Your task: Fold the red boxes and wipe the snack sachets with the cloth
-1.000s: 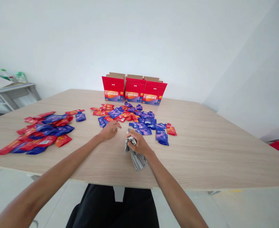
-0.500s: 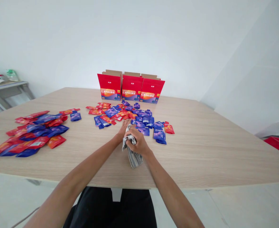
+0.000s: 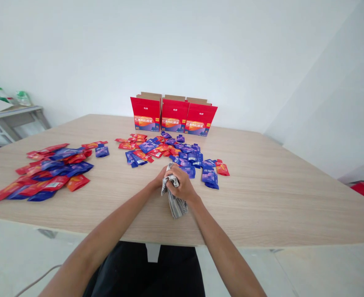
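Note:
My right hand [image 3: 182, 184] is wrapped round a grey striped cloth [image 3: 177, 205], whose lower end hangs toward the table's front edge. Close against it on the left is my left hand [image 3: 160, 177], its fingers mostly hidden behind the cloth and my right hand. Just beyond both hands lies a loose pile of red and blue pouches [image 3: 151, 145]. A blue pouch [image 3: 209, 177] lies to the right of my right hand.
Three open red boxes [image 3: 145, 115] stand in a row at the table's back. Another heap of red and blue pouches [image 3: 56, 168] covers the left side of the table [image 3: 262, 198]. A side desk [image 3: 15, 110] holds papers and green-capped items.
My left hand has drawn back slightly toward me, and its fingers are now hidden behind the cloth. The whole view has shifted a little, so things appear slightly further right.

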Demonstrator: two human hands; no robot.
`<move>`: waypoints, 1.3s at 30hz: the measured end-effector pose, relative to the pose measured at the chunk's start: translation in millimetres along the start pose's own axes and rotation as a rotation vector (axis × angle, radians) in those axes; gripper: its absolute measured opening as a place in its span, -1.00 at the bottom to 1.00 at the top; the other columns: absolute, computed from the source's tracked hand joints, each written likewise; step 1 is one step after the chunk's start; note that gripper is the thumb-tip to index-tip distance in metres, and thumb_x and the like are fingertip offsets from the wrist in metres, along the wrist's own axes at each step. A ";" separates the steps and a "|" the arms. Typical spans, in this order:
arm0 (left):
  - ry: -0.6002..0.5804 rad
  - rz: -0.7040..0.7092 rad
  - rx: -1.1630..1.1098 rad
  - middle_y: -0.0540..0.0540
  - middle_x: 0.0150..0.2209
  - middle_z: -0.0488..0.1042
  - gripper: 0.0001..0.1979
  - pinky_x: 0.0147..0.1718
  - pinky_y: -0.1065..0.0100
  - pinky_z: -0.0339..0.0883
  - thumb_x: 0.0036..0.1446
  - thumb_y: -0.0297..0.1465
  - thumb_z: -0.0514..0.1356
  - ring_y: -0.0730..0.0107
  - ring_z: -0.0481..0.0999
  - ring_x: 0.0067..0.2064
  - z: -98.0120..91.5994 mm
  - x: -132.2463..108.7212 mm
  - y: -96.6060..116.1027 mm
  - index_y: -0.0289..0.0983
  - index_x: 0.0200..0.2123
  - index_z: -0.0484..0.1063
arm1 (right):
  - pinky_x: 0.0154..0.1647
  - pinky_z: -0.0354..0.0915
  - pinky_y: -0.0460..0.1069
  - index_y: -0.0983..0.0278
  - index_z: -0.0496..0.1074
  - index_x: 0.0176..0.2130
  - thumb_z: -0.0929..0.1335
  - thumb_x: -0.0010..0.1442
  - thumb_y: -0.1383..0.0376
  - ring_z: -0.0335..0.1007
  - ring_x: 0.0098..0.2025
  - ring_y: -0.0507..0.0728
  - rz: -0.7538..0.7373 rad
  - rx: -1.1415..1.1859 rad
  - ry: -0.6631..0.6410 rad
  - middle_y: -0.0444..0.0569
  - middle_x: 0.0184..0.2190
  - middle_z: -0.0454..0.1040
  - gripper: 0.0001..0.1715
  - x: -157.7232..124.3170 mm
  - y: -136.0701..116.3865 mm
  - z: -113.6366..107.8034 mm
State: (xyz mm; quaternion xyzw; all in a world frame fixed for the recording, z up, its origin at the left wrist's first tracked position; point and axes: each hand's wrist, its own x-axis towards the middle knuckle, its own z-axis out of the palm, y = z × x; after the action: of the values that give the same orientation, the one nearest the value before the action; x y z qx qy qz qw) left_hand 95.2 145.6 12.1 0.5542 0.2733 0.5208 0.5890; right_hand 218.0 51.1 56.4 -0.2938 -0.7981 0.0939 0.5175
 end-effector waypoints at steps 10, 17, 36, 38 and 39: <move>0.252 -0.153 -0.180 -0.01 -0.45 0.56 -0.53 -0.36 0.37 0.37 -0.26 -0.11 0.57 0.39 0.47 -0.42 -18.1 -11.9 11.1 -0.27 -0.40 0.53 | -0.12 0.36 0.04 0.18 0.40 -0.25 0.31 0.19 0.39 0.43 -0.22 0.16 0.179 -0.075 0.039 -0.06 -0.29 0.48 -0.88 1.1 5.8 -0.3; 0.339 -0.165 -0.201 0.02 -0.49 0.53 -0.57 -0.40 0.41 0.37 -0.23 -0.12 0.56 0.42 0.46 -0.45 -21.9 -12.0 20.1 -0.25 -0.47 0.49 | -0.14 0.36 0.01 0.17 0.42 -0.22 0.32 0.18 0.39 0.46 -0.22 0.16 0.204 -0.160 -0.133 -0.07 -0.24 0.51 -0.85 -4.5 12.9 1.9; 0.037 -0.649 -0.509 -0.21 -0.34 0.68 -0.70 -0.29 0.29 0.55 0.35 -0.23 0.21 0.19 0.68 -0.34 9.3 -29.6 14.8 -0.36 -0.19 0.59 | -0.14 0.40 0.00 0.17 0.46 -0.09 0.32 0.28 0.36 0.47 -0.09 0.18 0.384 -0.384 0.038 -0.01 -0.08 0.49 -0.80 -6.4 17.1 10.1; 0.036 -0.637 -0.504 -0.21 -0.34 0.68 -0.69 -0.26 0.27 0.56 0.35 -0.20 0.21 0.15 0.69 -0.30 13.0 -30.7 11.9 -0.35 -0.17 0.60 | -0.13 0.39 0.02 0.17 0.45 -0.14 0.31 0.27 0.36 0.46 -0.14 0.18 0.365 -0.331 0.051 -0.02 -0.14 0.50 -0.83 -6.7 19.3 6.6; 0.029 -0.616 -0.501 -0.21 -0.31 0.69 -0.67 -0.22 0.23 0.56 0.35 -0.18 0.22 0.11 0.70 -0.26 13.3 -30.6 11.5 -0.34 -0.14 0.61 | -0.13 0.38 0.02 0.17 0.45 -0.17 0.32 0.24 0.37 0.45 -0.17 0.18 0.343 -0.296 0.013 -0.04 -0.17 0.51 -0.84 -6.8 19.7 5.7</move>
State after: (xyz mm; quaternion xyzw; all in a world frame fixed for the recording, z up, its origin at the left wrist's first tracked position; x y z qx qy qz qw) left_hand 94.2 110.8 18.1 0.2780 0.2996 0.3780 0.8307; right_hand 222.3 64.0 39.7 -0.4986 -0.7382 0.0608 0.4503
